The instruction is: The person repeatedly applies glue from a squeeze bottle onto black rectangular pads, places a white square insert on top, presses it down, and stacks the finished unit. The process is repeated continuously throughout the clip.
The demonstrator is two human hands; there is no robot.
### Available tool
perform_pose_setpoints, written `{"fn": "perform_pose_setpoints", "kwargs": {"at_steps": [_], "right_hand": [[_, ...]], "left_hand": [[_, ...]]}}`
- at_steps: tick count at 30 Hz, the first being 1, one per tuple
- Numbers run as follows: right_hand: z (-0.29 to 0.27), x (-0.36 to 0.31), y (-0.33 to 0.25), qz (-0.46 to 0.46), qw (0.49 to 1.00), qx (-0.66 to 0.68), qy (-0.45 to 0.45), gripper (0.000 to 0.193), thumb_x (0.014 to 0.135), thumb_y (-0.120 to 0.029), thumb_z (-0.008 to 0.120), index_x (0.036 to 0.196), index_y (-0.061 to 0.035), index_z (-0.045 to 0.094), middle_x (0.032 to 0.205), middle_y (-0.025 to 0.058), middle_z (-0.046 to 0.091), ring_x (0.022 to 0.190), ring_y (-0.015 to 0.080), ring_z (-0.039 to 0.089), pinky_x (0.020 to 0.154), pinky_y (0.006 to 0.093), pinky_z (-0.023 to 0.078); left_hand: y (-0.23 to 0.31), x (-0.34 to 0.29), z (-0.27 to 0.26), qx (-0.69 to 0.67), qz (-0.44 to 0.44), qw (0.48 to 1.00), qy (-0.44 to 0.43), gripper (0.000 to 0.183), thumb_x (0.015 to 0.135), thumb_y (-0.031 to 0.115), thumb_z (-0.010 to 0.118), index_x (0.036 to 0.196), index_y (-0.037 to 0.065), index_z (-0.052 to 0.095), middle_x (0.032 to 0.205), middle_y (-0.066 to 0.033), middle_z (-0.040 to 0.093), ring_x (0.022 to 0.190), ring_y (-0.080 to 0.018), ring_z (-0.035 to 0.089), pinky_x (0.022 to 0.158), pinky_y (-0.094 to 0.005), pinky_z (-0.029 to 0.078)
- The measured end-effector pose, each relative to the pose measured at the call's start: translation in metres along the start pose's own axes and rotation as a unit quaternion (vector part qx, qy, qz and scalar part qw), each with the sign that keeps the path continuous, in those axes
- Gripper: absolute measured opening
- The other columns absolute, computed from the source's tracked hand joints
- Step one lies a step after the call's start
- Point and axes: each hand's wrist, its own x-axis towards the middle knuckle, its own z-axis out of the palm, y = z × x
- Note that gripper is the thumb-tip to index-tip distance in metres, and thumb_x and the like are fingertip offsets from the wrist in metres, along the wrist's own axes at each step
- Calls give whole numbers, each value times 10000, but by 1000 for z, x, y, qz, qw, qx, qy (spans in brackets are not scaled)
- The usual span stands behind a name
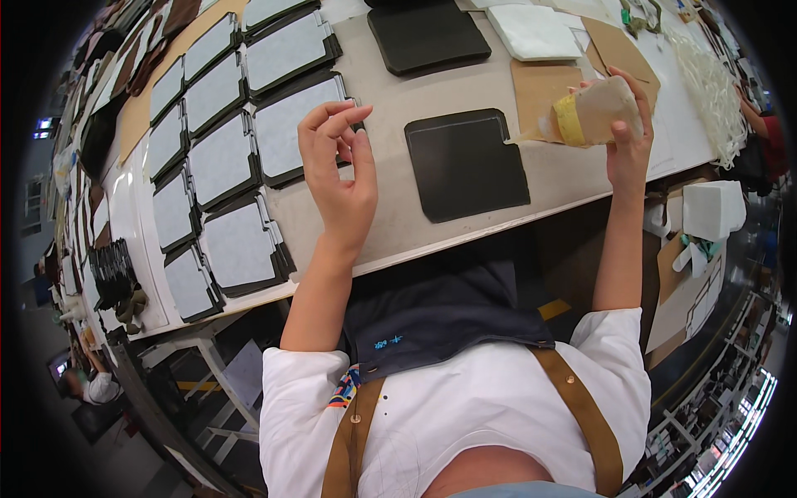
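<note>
My right hand [628,149] is wrapped round a translucent squeeze bottle [606,116] with a yellow band near its neck. The bottle lies tilted on its side in the air, its thin nozzle pointing left to the notched right edge of a black flat panel [469,170]. Whether the tip touches the panel, I cannot tell. To the left of that panel, my left hand [340,166] is raised over the table with loosely curled fingers. Its thumb and index fingertip stand apart, and I see nothing held. Just behind it are stacked dark panels with pale grey tops [299,124].
Rows of similar pale-topped stacks [220,162] cover the table's left. At the back lie a black stack [427,37], a white pad [531,33] and brown cardboard [627,58]. White strips [706,91] hang at the right, near another person's arm [754,116]. The table's front edge [465,242] runs before me.
</note>
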Motion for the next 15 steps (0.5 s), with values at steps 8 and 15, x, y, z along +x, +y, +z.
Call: {"fn": "perform_pose_setpoints", "kwargs": {"at_steps": [8, 15], "right_hand": [[-8, -7, 2, -18, 999, -26, 9, 798, 777, -447, 841, 1377, -28, 522, 1148, 175, 700, 1105, 277, 683, 1004, 416, 538], [-9, -12, -4, -15, 999, -14, 25, 812, 772, -452, 839, 1379, -21, 517, 1137, 176, 699, 1093, 285, 687, 999, 422, 541]], "left_hand": [[1, 0, 0, -1, -10, 1000, -4, 250, 944, -29, 562, 1177, 29, 633, 1275, -71, 531, 874, -75, 490, 805, -229, 436], [3, 0, 0, 12, -10, 1000, -3, 251, 950, -21, 568, 1186, 39, 632, 1278, -70, 533, 906, -83, 498, 819, -235, 436]]}}
